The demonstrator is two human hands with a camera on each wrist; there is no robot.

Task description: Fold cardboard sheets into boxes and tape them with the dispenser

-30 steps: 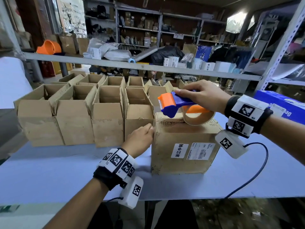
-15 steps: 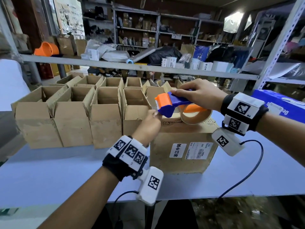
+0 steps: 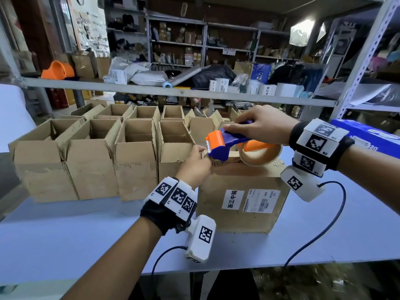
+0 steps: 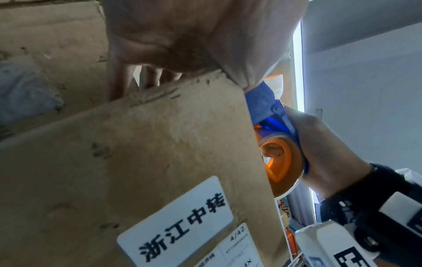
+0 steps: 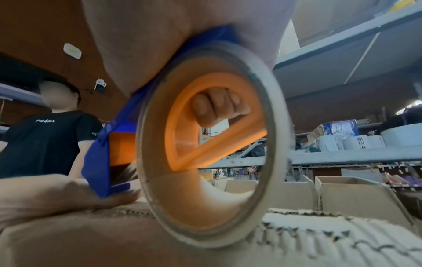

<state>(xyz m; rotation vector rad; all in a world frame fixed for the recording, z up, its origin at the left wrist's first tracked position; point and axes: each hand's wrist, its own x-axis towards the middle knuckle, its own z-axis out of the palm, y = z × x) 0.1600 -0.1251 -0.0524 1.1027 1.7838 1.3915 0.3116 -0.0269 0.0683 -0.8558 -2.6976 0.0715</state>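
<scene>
Storeroom w/ metal shelving is running across the back, pale blue table in front. On the table's left, rows of open cardboard boxes are standing flaps-up, touching side by side. Moving right, left hand is resting at the top left edge of the closed box, fingers curled over that edge, thumb tip at the dispenser's blue nose; whether it's pinching tape end, can't tell. Closed box is sitting upright near table's front-centre, white shipping labels facing the person. Above its top, right hand is gripping the blue/orange tape dispenser, fingers wrapped thru the orange hub, clenched tight. Tape roll is touching box top. Far right, blue carton is lying at table's edge.
</scene>
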